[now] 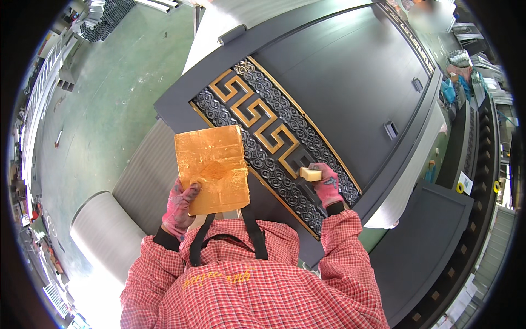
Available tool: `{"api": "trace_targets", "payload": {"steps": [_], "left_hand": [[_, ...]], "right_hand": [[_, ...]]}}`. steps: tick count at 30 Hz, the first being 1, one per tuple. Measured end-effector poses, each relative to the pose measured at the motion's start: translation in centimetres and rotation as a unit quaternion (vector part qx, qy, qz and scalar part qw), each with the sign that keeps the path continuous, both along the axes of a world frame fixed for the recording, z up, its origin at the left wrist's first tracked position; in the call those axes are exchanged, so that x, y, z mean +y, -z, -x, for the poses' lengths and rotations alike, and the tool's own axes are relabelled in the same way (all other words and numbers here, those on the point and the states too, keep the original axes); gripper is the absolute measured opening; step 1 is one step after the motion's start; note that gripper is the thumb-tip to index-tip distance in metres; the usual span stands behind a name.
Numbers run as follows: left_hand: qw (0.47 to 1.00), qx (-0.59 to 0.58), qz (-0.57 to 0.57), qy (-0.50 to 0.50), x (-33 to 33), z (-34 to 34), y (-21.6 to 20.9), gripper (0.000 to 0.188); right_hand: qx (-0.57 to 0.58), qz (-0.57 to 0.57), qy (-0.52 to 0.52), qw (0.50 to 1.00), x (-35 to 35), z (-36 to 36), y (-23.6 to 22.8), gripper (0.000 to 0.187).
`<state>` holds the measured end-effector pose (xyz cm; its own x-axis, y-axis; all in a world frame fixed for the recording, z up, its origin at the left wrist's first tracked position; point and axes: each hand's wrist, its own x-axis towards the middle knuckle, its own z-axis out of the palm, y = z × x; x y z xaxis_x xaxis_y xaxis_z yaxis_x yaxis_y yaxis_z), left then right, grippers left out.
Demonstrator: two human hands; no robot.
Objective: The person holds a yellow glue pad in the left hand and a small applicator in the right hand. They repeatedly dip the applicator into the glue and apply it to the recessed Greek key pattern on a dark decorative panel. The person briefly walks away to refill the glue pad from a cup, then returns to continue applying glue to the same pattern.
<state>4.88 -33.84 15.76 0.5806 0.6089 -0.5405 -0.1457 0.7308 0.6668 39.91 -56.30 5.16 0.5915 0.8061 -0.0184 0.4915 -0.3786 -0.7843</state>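
Observation:
My left hand [179, 207], in a stained pink glove, grips the lower left edge of a flat square board [213, 153] coated in gold. A pale yellow sponge block [310, 174] is pinched in my gloved right hand [329, 186]. That sponge is at the near end of a raised key-pattern strip [255, 116] on a dark grey door panel [323, 60]. Most of the strip is gold, while its near end under and beyond my right hand looks dark. Dark scrollwork bands [268, 85] with thin gold borders run along both sides of the strip.
A large grey roll of sheet [98, 219] lies at the lower left, on green floor [115, 82]. Bundled metal profiles [107, 19] are at the far left. Another dark panel [422, 241] lies at the right, beside a long dark frame [482, 159].

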Motion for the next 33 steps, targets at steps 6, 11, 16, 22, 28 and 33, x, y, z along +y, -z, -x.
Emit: {"api": "trace_targets", "payload": {"steps": [6,11,16,22,28,33], "left_hand": [[1.0,-0.011,-0.014,-0.005,-0.3,0.9,1.3,0.052],[1.0,0.001,-0.028,-0.006,-0.7,-0.1,-0.5,0.054],[1.0,0.001,-0.021,-0.014,-0.9,-0.5,-0.8,0.054],[0.999,-0.018,-0.03,-0.017,-1.1,0.3,0.4,0.053],[0.999,-0.009,-0.044,-0.007,-1.0,0.0,0.0,0.052],[0.999,-0.013,-0.036,-0.015,-1.0,0.0,-0.3,0.051]], "right_hand": [[-0.072,0.087,-0.092,0.989,0.8,0.7,1.6,0.037],[-0.152,0.117,-0.109,0.975,1.6,-0.1,0.3,0.04],[-0.171,0.104,-0.074,0.977,1.0,-2.5,1.8,0.038],[-0.035,0.037,0.026,0.998,3.1,-1.5,0.6,0.028],[-0.079,0.085,0.013,0.993,3.9,-0.6,2.0,0.029],[-0.089,0.117,0.012,0.989,2.6,-0.4,0.5,0.022]]}}
